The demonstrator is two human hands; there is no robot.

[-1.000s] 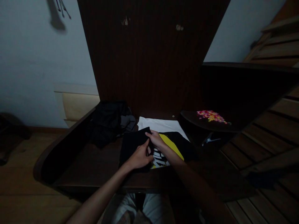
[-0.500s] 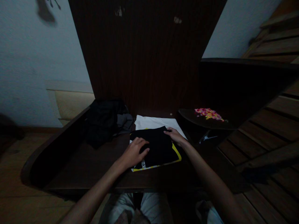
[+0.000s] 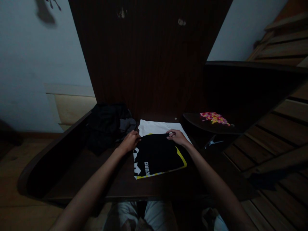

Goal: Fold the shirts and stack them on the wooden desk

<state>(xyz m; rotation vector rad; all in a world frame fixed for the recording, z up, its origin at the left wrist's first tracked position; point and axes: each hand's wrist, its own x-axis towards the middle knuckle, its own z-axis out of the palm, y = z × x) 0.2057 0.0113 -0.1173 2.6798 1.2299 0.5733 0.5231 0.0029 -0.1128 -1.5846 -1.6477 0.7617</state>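
A folded black T-shirt (image 3: 157, 154) with yellow and white print lies on the dark wooden surface in front of me. White letters show near its lower left, and a yellow strip edges its right and bottom sides. My left hand (image 3: 132, 140) pinches the shirt's upper left corner. At the upper right corner, my right hand (image 3: 177, 137) grips the cloth between thumb and fingers. Behind the shirt, partly under its far edge, lies a white folded cloth (image 3: 158, 127).
A heap of dark clothing (image 3: 106, 128) sits at the left against the back panel. On the right, a small rounded shelf (image 3: 192, 119) bears a scatter of pink and yellow bits (image 3: 215, 117). A raised curved side (image 3: 33, 170) bounds the surface at left.
The black flap has been folded over to the right, covering most of the print. My left hand has moved from the shirt's middle to its upper left corner. My right hand shifted right.
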